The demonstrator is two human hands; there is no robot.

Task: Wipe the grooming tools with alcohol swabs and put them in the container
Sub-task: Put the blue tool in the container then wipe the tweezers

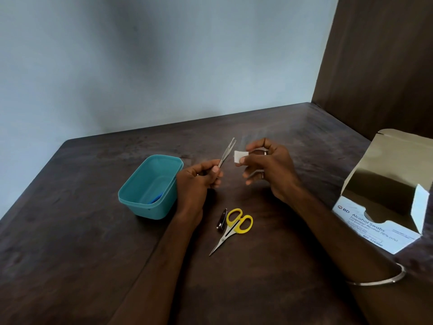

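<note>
Nearest to us, a metal bangle [384,279] circles our right forearm at the lower right, above the dark wooden table [70,242]. Just beyond, toward the middle, yellow-handled scissors [234,227] lie flat with their closed blades pointing near-left, and a small dark nail clipper [222,219] lies just beside them on the left, touching or nearly touching the handles.

Farther in, our left hand [199,178] pinches the lower end of metal tweezers [226,152] between thumb and curled fingers, the tips tilted up and to the far right. Our right hand [269,165] pinches a small white alcohol swab [239,157] between thumb and forefinger, the other fingers loosely curled. The swab sits just beside the tweezers' upper half; we cannot tell whether the two touch.

Left of the left hand stands the teal container [131,195], open-topped and upright on the table. Inside it, against the near right corner, we see a bit of something blue [155,198]; what it is we cannot tell.

At the right edge sits the swab box [365,227], white with "Alcohol Swabs" printed on its front, its brown flap [393,158] folded up and back so the inside shows. Its contents are in shadow.

Behind the table rises a pale blue-grey wall [140,66], with a dark wood panel [379,62] at the far right.
</note>
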